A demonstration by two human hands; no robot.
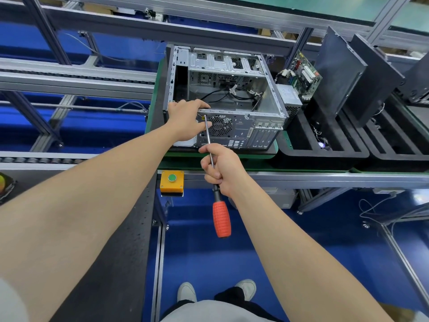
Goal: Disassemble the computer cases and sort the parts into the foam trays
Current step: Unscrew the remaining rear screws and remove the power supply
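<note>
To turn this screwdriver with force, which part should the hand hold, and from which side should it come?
Grip the screwdriver by its orange ribbed handle, from the near end, below the right hand. That hand holds the thin shaft and black neck, leaving the thick handle free. The tip is at the computer case rear edge, beside the left hand.
</note>
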